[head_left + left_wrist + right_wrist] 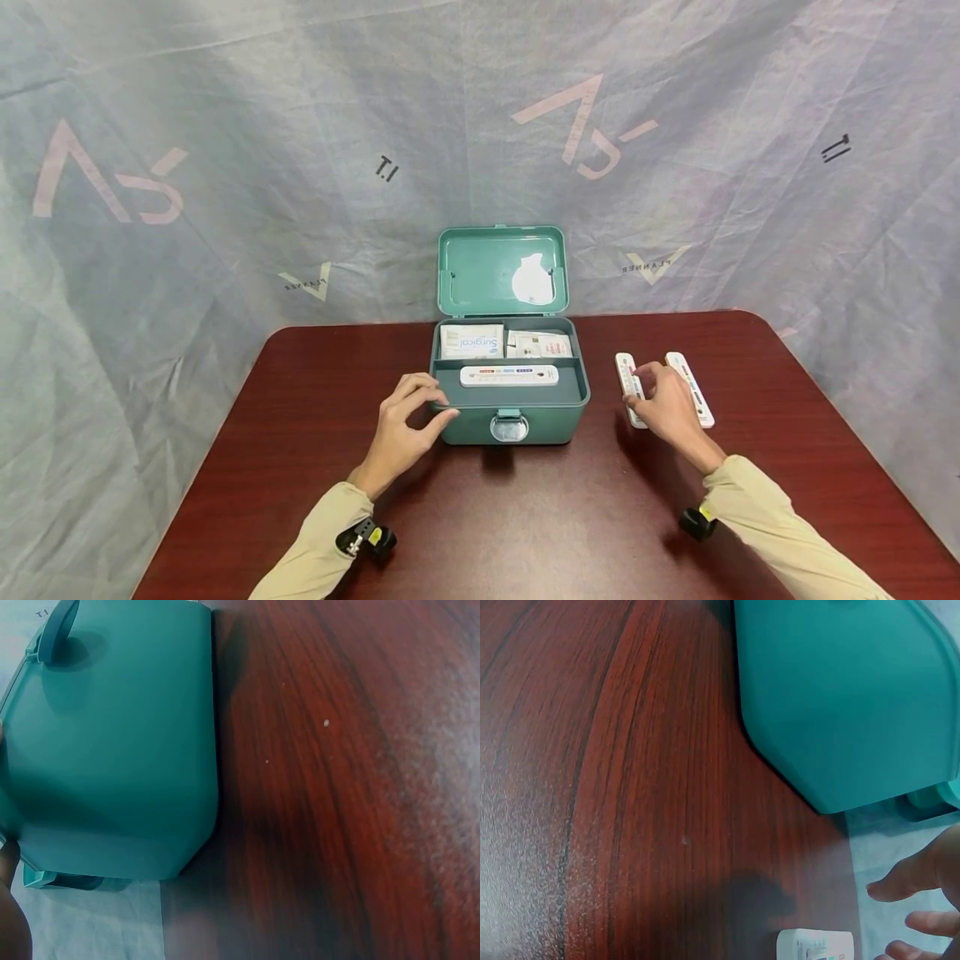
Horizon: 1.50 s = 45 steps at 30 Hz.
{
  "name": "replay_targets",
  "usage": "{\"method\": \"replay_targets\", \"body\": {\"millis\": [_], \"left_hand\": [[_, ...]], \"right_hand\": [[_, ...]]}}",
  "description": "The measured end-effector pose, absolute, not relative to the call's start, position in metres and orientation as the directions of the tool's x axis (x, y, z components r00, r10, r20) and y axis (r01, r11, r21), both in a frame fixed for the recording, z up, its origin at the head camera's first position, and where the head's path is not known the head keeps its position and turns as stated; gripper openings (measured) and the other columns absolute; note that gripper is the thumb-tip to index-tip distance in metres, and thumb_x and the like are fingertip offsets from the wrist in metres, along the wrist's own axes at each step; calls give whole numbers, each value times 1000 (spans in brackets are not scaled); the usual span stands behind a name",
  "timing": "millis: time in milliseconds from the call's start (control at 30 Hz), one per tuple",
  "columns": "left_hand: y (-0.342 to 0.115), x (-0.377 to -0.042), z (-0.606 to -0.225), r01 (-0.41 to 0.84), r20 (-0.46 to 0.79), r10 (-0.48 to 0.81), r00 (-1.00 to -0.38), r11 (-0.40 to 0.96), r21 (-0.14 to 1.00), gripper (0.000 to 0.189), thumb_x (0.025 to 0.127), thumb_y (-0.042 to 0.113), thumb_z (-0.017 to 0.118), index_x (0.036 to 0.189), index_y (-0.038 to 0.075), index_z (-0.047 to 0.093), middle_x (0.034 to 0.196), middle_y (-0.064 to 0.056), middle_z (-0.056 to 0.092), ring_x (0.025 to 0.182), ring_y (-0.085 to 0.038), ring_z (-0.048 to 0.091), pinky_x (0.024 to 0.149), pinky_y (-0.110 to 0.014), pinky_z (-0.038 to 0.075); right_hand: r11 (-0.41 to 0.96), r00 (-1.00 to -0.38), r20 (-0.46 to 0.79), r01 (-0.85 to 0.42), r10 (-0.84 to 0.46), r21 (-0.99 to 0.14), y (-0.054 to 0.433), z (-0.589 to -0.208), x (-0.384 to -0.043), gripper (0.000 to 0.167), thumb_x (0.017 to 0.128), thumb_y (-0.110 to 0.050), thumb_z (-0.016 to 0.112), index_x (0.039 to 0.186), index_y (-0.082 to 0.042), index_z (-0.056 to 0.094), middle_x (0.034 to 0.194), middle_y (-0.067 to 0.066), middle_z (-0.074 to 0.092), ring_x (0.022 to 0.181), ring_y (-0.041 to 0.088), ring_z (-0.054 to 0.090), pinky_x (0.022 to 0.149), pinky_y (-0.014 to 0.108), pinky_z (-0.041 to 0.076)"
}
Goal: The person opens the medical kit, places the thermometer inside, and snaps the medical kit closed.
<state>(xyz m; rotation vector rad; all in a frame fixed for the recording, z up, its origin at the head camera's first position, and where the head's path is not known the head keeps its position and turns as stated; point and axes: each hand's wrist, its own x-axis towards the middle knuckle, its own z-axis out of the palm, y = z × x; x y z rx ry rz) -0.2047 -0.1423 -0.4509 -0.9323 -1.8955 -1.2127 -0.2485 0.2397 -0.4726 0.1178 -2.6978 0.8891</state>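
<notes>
A teal box (551,425) with its lid raised stands on the table. In its front tray lies a white thermometer (508,380) with coloured marks. My left hand (401,421) holds the box's front left corner, thumb and fingers bent at the rim; the left wrist view shows only its fingertips at the edge. My right hand (663,408) is over a second white thermometer (626,371), thumb and fingers spread apart above it. A third thermometer (682,371) lies right beside it, partly behind the hand. In the right wrist view, the end of a thermometer (821,945) sits below the fingers.
In the back compartments of the box are a packet marked Surgical (472,342) and some white sachets (540,344). A metal latch (509,427) is on the box front. Grey printed cloth (225,167) hangs behind the dark red table (517,517).
</notes>
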Motion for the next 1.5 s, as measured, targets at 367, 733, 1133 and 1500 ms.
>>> {"method": "replay_targets", "body": {"millis": [367,733,1133,1500], "left_hand": [[-140,-203,-450,851,844,200,-497,303,429,28,61,-13,79,81,0,64,89,-19,57,89,-35,53,85,-32,44],[-142,-203,-451,851,845,199,-496,304,428,28,61,-13,80,81,0,64,90,-19,58,90,-34,52,85,-31,44],[-143,-203,-453,846,840,197,-506,303,438,27,63,-11,79,82,1,64,91,-19,58,91,-35,53,86,-31,44],[-143,-202,-453,846,840,200,-504,308,434,28,62,-12,79,83,1,64,92,-19,57,91,-35,52,87,-31,44]], "right_hand": [[815,-962,269,-124,40,-565,242,-479,-247,44,69,-9,76,105,8,57,91,24,61,77,32,57,66,41,42],[821,-972,228,-87,54,-564,246,-493,-247,45,70,-13,77,104,8,56,90,21,61,81,32,56,69,44,42],[821,-974,222,-87,50,-564,248,-503,-247,43,69,-13,79,99,9,56,83,19,62,73,28,57,63,39,43],[825,-976,199,-44,84,-564,248,-507,-249,44,66,-13,79,97,12,59,77,17,66,67,25,60,59,37,46]]}}
